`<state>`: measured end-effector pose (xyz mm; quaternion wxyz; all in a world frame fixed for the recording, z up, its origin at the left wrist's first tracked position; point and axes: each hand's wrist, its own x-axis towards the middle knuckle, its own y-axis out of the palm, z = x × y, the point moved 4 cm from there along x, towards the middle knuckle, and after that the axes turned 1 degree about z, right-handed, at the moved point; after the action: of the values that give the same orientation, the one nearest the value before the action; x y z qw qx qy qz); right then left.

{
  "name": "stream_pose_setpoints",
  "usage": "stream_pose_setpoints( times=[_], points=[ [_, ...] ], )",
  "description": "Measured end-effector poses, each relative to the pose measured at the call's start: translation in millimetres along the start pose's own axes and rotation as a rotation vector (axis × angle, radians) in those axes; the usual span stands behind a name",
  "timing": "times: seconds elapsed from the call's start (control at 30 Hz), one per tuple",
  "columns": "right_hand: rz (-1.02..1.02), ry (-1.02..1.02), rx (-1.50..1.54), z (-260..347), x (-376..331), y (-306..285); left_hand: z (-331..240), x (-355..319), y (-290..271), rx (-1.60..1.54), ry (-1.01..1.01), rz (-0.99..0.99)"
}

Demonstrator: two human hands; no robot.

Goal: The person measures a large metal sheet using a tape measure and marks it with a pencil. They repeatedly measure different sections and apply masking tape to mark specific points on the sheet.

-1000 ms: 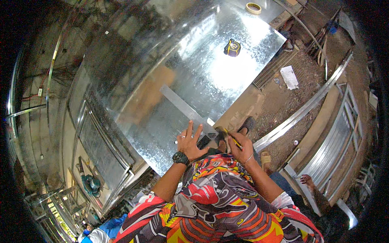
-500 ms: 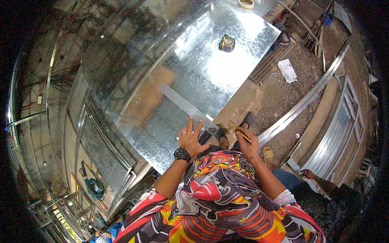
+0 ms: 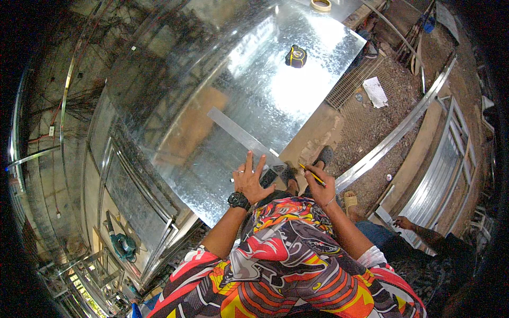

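Observation:
A large shiny metal sheet point(image 3: 254, 116) lies in front of me. Across it, slanting from upper left to its near edge, is a flat metal straightedge point(image 3: 241, 132), and a dark piece point(image 3: 269, 178) sits beside its near end. My left hand point(image 3: 251, 180) is pressed on the sheet by that near end, its fingers spread and the fingertips touching or almost touching the straightedge. Off the sheet's near right edge, my right hand point(image 3: 323, 186) grips a yellow and black pencil point(image 3: 312, 175), its tip pointing up and left.
Farther up the sheet are a black and yellow tape measure point(image 3: 296, 56) and a tape roll point(image 3: 321, 5). A green power tool point(image 3: 123, 246) lies at lower left. A long metal bar point(image 3: 397, 130) crosses the right side. A co-worker's hand point(image 3: 404, 222) is at lower right.
The pencil has tilted in my right hand, its tip shifting slightly left. My left hand and the straightedge stay put. The co-worker's hand has moved a little.

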<state>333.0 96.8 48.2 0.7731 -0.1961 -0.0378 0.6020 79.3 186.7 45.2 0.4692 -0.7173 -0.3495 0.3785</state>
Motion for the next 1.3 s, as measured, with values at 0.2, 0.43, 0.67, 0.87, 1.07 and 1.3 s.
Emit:
stream_pose_setpoints(
  times=[0.2,0.43,0.67,0.87,1.07,1.3],
  points=[
    [0.001,-0.005,-0.058,-2,1,3,0,-1,-1,0.017,0.005,-0.007],
    [0.009,0.018,-0.014,11,2,7,-5,2,-5,0.039,-0.026,0.037],
    [0.050,-0.043,0.000,21,9,17,-1,1,-2,0.006,-0.022,0.010],
    [0.107,-0.055,0.075,30,16,24,-5,1,-7,-0.013,-0.035,0.045],
    [0.154,-0.064,0.035,20,26,36,-2,0,-2,-0.006,-0.013,0.003],
    [0.173,-0.102,-0.026,16,26,38,-4,2,-6,0.009,-0.028,0.034]
  ],
)
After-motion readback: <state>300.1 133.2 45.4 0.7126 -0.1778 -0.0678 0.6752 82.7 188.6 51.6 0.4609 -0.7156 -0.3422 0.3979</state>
